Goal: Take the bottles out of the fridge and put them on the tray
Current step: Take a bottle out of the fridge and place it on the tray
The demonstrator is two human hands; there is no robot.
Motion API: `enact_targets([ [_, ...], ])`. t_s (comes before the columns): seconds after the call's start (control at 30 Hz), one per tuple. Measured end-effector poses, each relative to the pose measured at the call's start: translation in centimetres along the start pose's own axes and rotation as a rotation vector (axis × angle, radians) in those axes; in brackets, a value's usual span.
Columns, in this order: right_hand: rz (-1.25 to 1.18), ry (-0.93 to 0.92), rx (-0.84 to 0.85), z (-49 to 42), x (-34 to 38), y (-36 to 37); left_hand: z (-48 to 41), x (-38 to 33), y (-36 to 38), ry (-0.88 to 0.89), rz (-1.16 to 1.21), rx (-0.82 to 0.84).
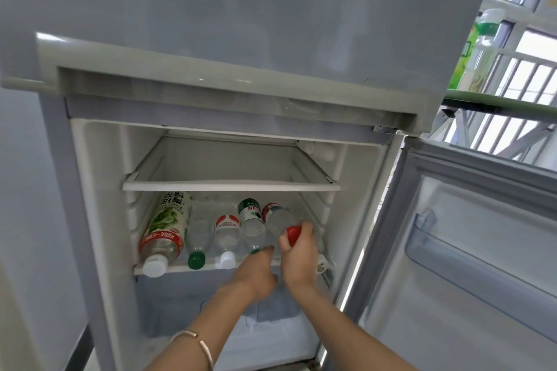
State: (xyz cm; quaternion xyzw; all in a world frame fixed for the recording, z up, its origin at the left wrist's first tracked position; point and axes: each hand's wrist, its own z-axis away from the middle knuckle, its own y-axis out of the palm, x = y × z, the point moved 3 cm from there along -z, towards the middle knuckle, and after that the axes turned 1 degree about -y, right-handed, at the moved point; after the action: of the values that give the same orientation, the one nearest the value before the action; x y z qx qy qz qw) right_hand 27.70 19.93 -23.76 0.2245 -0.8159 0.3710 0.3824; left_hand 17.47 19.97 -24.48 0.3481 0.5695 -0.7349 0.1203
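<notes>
Several plastic bottles lie side by side, caps toward me, on the lower shelf [180,269] of the open fridge. From the left: a large green-labelled bottle [164,229] with a white cap, a clear bottle [197,235] with a green cap, a small red-and-white-labelled bottle [226,233], a green-labelled bottle [251,221] and a red-capped bottle [278,218]. My right hand [297,253] grips the red-capped bottle at its cap. My left hand [257,271] reaches the green cap of the green-labelled bottle and covers most of it; its grip is hidden. No tray is in view.
The upper fridge shelf [230,185] holds nothing. The fridge door [470,250] stands open on the right with a clear door bin [470,256]. Another bottle [327,269] lies partly hidden behind my right hand. At top right a green bottle [477,51] stands on a green ledge [497,102] by a window.
</notes>
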Motion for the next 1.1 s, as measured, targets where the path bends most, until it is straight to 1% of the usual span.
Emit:
enact_targets([
  [0.1, -0.048, 0.025, -0.075, -0.3, 0.3, 0.0, -0.2, -0.1, 0.4, 0.009, -0.001, 0.031],
  [0.17, -0.096, 0.036, -0.087, -0.2, 0.3, 0.1, -0.6, 0.2, 0.6, 0.019, 0.015, 0.025],
  [0.3, -0.119, 0.041, -0.079, -0.3, 0.3, 0.1, -0.8, 0.1, 1.4, 0.062, 0.044, 0.041],
  [0.43, -0.106, -0.007, -0.030, -1.3, 0.2, -0.3, -0.7, -0.8, 2.9, 0.070, 0.078, -0.004],
  [0.5, -0.088, -0.013, -0.003, -1.7, 0.4, -0.5, -1.0, -1.2, 4.3, 0.069, 0.169, 0.017],
  [0.57, -0.056, -0.011, 0.006, -2.1, 0.6, -0.6, -1.6, -1.4, 5.7, 0.025, 0.242, 0.003],
  [0.67, -0.078, 0.015, 0.026, -2.4, 0.5, -0.6, -2.4, -1.2, 7.1, -0.080, 0.255, -0.049],
  [0.7, -0.080, 0.019, 0.030, -2.3, 0.5, -0.6, -2.7, -1.1, 7.5, -0.117, 0.295, -0.058],
  [0.73, -0.076, 0.020, 0.028, -2.3, 0.5, -0.7, -2.8, -0.8, 7.8, -0.132, 0.288, -0.056],
  [0.8, -0.077, 0.019, 0.010, -2.2, 0.5, -0.8, -3.7, -0.5, 8.3, -0.088, 0.155, -0.096],
  [0.83, -0.079, 0.020, 0.000, -2.1, 0.5, -0.9, -3.6, -0.7, 8.0, -0.094, 0.133, -0.095],
  [0.9, -0.095, 0.014, -0.008, -1.8, 0.5, -1.1, -2.8, -1.9, 7.7, -0.095, 0.063, 0.006],
  [0.93, -0.109, 0.002, -0.011, -1.6, 0.6, -1.2, -2.5, -2.3, 7.3, -0.079, -0.037, 0.005],
  [0.97, -0.116, -0.017, -0.011, -1.3, 0.7, -1.4, -2.5, -2.4, 7.2, -0.083, -0.075, 0.006],
  [1.03, -0.105, -0.068, 0.000, -0.9, 1.1, -2.0, -2.5, -2.5, 7.2, -0.080, -0.120, 0.002],
  [1.1, -0.092, -0.102, 0.009, -0.3, 1.2, -2.9, -2.6, -2.7, 7.3, -0.041, -0.127, -0.010],
])
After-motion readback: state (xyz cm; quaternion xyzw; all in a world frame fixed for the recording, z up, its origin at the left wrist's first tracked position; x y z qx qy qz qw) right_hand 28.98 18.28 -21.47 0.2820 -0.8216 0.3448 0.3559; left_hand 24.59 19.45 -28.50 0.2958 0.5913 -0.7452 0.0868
